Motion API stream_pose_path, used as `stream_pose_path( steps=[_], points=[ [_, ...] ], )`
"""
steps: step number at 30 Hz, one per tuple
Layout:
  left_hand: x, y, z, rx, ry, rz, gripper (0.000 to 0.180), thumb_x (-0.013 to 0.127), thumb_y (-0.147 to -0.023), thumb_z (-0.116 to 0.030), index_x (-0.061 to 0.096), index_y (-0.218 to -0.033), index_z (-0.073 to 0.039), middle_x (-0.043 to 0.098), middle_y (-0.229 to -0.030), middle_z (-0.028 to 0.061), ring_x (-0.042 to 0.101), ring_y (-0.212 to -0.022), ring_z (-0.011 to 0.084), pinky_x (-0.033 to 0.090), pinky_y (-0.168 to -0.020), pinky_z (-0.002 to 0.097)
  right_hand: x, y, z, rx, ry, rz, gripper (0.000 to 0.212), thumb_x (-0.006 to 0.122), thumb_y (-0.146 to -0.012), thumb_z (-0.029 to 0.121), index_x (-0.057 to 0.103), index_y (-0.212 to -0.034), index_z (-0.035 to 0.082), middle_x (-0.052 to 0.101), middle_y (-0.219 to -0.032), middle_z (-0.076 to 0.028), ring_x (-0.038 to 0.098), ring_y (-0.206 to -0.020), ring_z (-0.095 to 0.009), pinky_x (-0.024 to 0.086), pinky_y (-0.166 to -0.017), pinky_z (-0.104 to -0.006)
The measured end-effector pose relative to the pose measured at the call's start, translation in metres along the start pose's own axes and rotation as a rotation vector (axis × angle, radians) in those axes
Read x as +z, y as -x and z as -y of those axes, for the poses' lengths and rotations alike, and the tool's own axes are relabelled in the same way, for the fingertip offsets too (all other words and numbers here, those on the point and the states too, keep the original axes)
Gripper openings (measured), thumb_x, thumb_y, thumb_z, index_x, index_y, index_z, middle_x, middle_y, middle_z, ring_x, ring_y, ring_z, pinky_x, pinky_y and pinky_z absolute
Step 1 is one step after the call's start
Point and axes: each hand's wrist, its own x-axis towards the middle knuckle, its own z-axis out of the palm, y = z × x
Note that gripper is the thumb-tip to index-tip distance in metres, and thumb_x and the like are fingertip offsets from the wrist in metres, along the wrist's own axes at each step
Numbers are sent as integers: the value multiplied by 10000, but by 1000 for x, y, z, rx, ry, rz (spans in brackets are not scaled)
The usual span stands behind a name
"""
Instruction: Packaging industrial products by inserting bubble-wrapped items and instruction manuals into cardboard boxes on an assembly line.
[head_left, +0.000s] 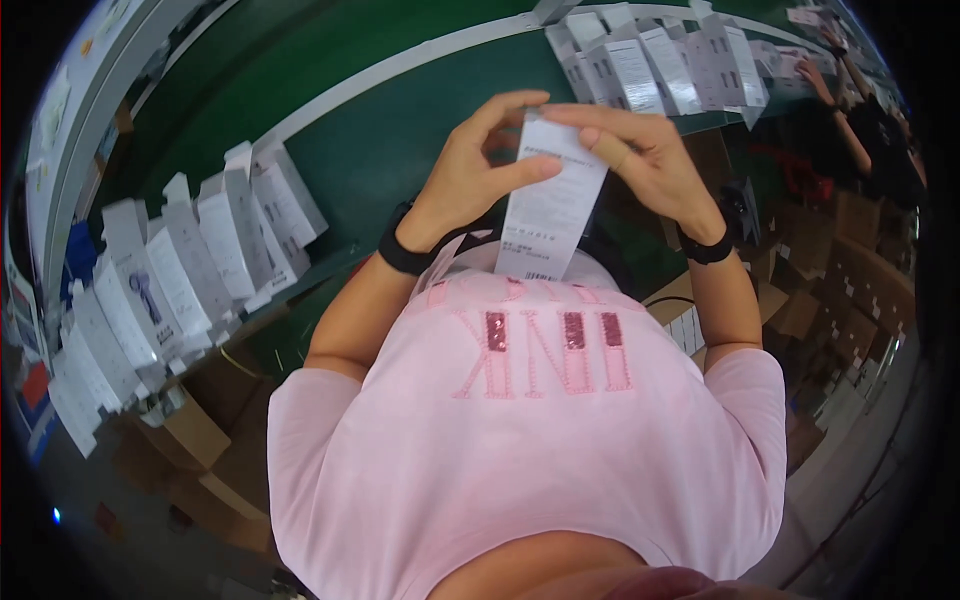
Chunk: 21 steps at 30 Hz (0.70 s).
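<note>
A slim white carton with small grey print and a barcode at its lower end stands between my hands, in front of my chest. My left hand grips its left edge, the thumb lying across the printed face. On the other side my right hand has its fingers at the top end of the carton, bent around the upper right corner. Both hands are closed on it. What is inside the carton, and its far side, are hidden.
A row of white cartons with raised flaps stands on the left of the green workbench. More white cartons stand at the far right. Brown cardboard boxes lie below the bench. Another person's arm reaches in at the far right.
</note>
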Motion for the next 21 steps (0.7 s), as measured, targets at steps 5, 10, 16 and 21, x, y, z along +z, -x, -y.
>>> stream_pose_path(
  steps=[5,10,16,21],
  points=[
    [16,-8,8,-80,57,57,534,729,-823,-86,514,-1305,-6,633,-1110,106,595,-1038,174,496,-878,320,-1,29,-11,-103,331,-93,480,716,-809,174,598,-1266,84,521,-1339,-206,467,-1274,-350,363,-1065,-415],
    [74,-50,-14,-64,-44,229,673,765,-794,-159,465,-1386,-47,517,-1326,156,533,-1182,246,479,-942,365,-50,72,-1,285,-192,-212,817,833,-650,199,479,-1370,45,553,-1284,-166,523,-1192,-246,379,-1027,-344],
    [82,-117,-16,66,-451,36,772,700,-808,-461,439,-1407,-48,449,-1430,149,419,-1323,287,314,-1079,459,-224,148,-43,243,386,-1002,661,798,-734,198,510,-1294,-3,593,-1168,-89,566,-1031,-161,453,-896,-298],
    [0,-204,28,-178,-489,-668,1031,812,-742,-341,193,-1477,31,364,-1439,288,361,-1353,347,294,-1095,446,-393,168,-217,329,617,-1149,732,815,-710,297,491,-1286,-17,584,-1182,-159,567,-1066,-243,443,-926,-343]
  ],
)
